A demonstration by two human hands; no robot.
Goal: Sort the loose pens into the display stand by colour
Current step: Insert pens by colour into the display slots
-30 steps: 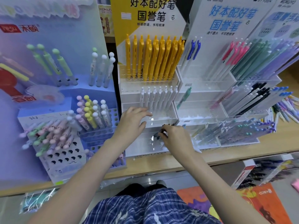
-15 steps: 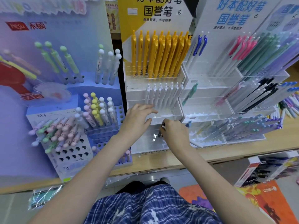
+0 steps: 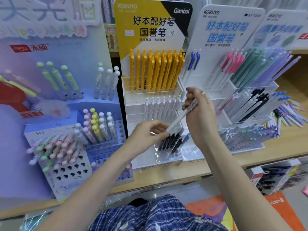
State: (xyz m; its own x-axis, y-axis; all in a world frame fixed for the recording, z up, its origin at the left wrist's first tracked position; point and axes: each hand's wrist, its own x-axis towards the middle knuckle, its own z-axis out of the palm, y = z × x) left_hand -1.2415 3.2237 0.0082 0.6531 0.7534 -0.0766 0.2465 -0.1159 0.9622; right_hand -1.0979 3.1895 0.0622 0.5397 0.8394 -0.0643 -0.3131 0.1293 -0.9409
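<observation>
From the head camera, both hands are raised in front of a clear stand [image 3: 150, 161] on a wooden shelf [image 3: 166, 174]. The right hand [image 3: 200, 112] has its fingers curled round the upper part of a white pen [image 3: 180, 116], which slants down to the left across the stand. The left hand [image 3: 147, 136] pinches the pen's lower end between thumb and fingertips, so the pen is held in the air by both hands, just above a small group of black pens [image 3: 170, 141] standing in the stand's lowest tier.

Behind the hands, a row of white pens [image 3: 162, 105] fills the middle tier and yellow pens [image 3: 156, 69] fill the top tier. To the right, a second stand [image 3: 250, 90] holds pink, green, purple, black and blue pens (the colours are grouped by compartment). Loose pens [image 3: 290, 114] lie in a heap on the shelf at the far right. At the left stands a blue display [image 3: 70, 147] of pastel round-topped pens.
</observation>
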